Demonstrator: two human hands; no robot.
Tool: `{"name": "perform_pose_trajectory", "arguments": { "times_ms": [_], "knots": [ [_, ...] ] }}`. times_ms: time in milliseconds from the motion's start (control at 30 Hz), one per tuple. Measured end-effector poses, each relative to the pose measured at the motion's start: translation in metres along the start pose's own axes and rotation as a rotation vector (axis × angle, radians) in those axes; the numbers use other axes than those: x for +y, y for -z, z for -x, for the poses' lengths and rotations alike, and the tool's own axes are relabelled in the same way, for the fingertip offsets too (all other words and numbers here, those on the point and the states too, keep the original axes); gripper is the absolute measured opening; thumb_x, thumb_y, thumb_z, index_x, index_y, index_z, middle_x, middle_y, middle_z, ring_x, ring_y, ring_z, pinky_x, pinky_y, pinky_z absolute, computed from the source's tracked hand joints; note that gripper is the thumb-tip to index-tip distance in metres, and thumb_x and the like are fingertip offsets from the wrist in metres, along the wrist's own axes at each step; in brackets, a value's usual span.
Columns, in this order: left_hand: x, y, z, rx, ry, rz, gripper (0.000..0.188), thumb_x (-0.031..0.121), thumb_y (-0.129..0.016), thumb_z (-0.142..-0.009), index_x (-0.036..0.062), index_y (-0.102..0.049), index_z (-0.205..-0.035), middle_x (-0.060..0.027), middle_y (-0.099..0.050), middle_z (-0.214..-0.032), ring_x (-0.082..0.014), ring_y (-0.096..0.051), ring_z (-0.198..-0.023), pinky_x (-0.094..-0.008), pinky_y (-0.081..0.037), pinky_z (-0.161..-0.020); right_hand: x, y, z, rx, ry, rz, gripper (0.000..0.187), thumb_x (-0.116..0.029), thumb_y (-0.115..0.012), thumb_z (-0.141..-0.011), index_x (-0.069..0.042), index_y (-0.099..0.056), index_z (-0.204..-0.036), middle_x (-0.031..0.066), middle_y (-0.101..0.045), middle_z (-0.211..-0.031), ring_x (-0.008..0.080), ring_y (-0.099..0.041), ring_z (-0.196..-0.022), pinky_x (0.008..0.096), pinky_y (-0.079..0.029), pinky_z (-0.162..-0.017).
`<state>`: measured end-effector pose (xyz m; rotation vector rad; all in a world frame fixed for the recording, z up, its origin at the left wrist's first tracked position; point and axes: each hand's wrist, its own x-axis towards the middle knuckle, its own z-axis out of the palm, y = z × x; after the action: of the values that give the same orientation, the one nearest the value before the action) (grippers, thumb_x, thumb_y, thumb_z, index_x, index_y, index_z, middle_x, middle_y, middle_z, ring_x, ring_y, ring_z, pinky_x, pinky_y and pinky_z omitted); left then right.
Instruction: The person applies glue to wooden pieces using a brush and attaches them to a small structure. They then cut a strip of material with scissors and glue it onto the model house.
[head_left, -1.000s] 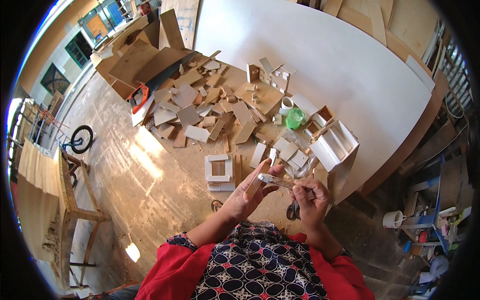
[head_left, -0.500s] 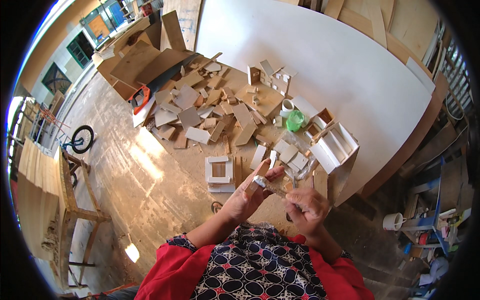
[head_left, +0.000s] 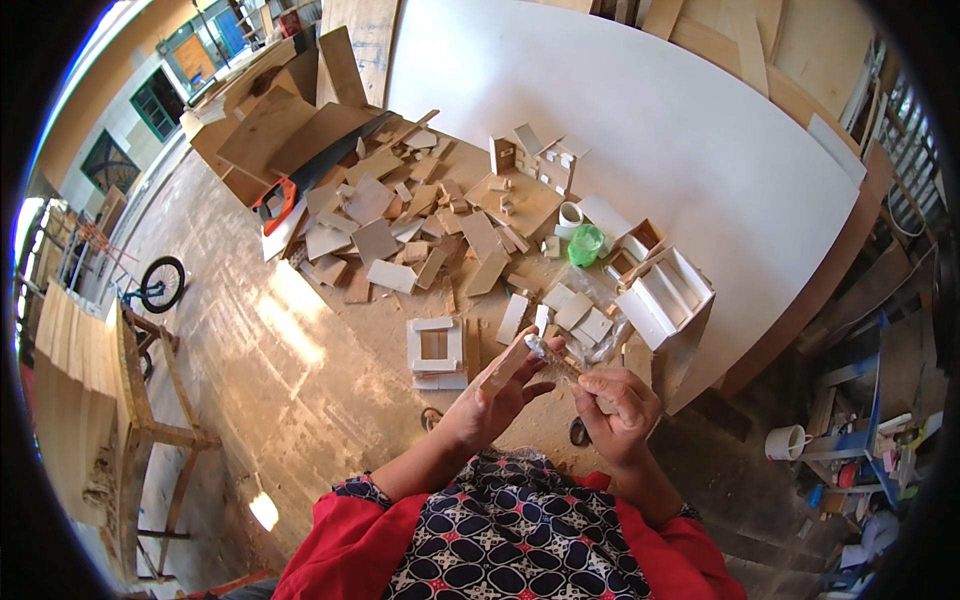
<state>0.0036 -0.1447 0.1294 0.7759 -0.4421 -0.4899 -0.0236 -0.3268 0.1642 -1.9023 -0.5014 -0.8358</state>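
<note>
My left hand (head_left: 482, 415) grips a small flat wooden piece (head_left: 504, 366), tilted up, with some fingers stretched out beside it. Pinched in my right hand (head_left: 622, 408) is a thin stick (head_left: 563, 364). A blob of white paste (head_left: 534, 343) coats the stick's tip, which is at the far end of the wooden piece; whether they touch I cannot tell. To the left of my hands lies a square white frame (head_left: 418, 354) on more flat pieces. Beyond my hands are several small pale boards (head_left: 574, 310) on clear plastic.
A heap of wood offcuts (head_left: 375, 241) spreads at the far left, beside an orange-handled saw (head_left: 274, 206). Farther right stand a green plastic bag (head_left: 586, 244), a white cup (head_left: 570, 214) and a white compartmented box (head_left: 668, 296). A large white board (head_left: 640, 110) fills the back.
The pasted tip of the stick has shifted from the middle of the wooden piece to its far end. My left fingers have spread a little, and the wooden piece has turned slightly.
</note>
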Motion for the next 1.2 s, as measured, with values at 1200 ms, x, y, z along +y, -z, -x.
{"name": "perform_pose_trajectory", "arguments": {
  "times_ms": [1200],
  "knots": [
    [-0.001, -0.004, 0.0, 0.108, 0.058, 0.083, 0.112, 0.069, -0.071, -0.065, 0.0143, -0.022, -0.149, -0.0138, -0.03, -0.15, -0.0275, -0.03, -0.137, -0.0444, -0.028, -0.106, -0.021, 0.004, 0.006, -0.133, 0.103, -0.018, 0.024, -0.002, -0.076, -0.071, -0.007, -0.065, -0.092, 0.0072, -0.066, -0.087, 0.0203, -0.064, -0.068, 0.0302, -0.052, -0.056]
  ]
}}
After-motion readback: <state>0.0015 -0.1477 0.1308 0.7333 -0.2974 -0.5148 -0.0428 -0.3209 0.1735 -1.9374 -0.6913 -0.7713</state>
